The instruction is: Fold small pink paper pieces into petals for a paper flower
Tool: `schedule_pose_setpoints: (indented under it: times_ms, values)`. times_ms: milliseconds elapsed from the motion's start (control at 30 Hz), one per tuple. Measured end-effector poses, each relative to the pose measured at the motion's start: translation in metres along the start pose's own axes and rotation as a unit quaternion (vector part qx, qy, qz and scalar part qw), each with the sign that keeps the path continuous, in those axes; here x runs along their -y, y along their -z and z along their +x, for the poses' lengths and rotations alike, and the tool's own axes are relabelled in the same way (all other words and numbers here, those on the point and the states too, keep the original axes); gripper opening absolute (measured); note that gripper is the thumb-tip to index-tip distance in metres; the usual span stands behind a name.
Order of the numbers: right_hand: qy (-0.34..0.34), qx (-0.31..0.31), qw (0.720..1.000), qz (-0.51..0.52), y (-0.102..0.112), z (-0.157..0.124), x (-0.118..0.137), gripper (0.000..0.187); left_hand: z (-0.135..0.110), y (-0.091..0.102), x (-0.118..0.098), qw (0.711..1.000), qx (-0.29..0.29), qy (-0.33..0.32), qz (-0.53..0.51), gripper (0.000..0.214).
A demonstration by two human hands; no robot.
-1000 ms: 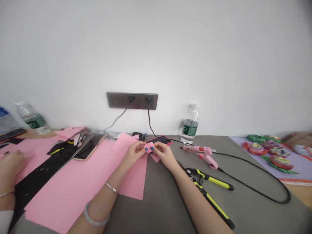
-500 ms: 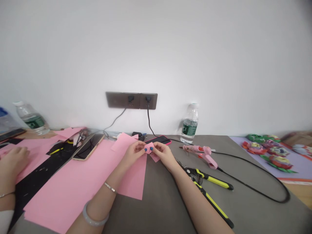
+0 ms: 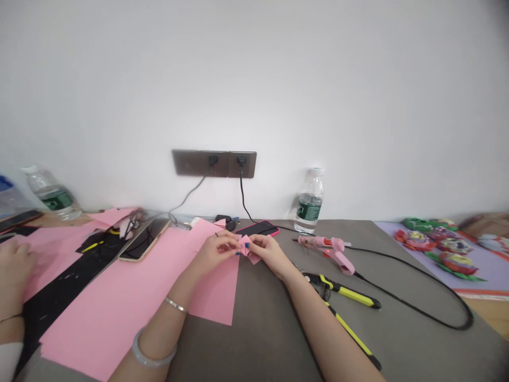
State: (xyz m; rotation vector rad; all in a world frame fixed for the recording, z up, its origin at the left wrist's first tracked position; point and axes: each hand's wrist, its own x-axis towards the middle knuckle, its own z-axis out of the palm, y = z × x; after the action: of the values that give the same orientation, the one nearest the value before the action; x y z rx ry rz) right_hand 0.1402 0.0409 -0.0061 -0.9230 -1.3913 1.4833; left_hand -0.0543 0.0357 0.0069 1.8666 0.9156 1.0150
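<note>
A small folded piece of pink paper (image 3: 244, 243) is held up over the table between my two hands. My right hand (image 3: 269, 253) pinches it, the blue-nailed thumb pressed on its near face. At its left edge, my left hand (image 3: 218, 252) has its thumb and fingers closed on the paper; the exact contact is partly hidden. Under and beside my left forearm lie large pink paper sheets (image 3: 119, 297). A phone with a pink edge (image 3: 258, 228) lies just behind my hands.
Right of my arm lie yellow-black pliers (image 3: 353, 297) and a pink glue gun (image 3: 322, 243) with a black cord. A water bottle (image 3: 309, 204) stands by the wall. Colourful paper flowers (image 3: 453, 246) sit far right. Another person's hand (image 3: 16, 270) rests on paper at left.
My left thumb has slid down and left off the paper's front, toward its lower left edge. The folded paper has turned slightly. At far left, the other person's hand has shifted left.
</note>
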Motion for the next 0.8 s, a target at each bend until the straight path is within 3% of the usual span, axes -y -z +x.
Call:
schedule_pose_setpoints:
  times_ms: [333,500,800]
  values:
    - [0.020,0.026,0.999,-0.038,-0.003,0.000,0.000,0.035,0.002,-0.006,0.000,0.996,-0.004,0.027,-0.090,0.006]
    - [0.021,0.022,0.999,-0.022,-0.004,0.001,0.000,0.035,0.005,-0.007,0.008,0.992,-0.047,0.049,-0.111,0.019]
    - [0.028,0.001,0.999,-0.021,-0.009,0.004,-0.005,0.040,0.008,-0.013,0.009,0.983,-0.074,0.045,-0.160,0.028]
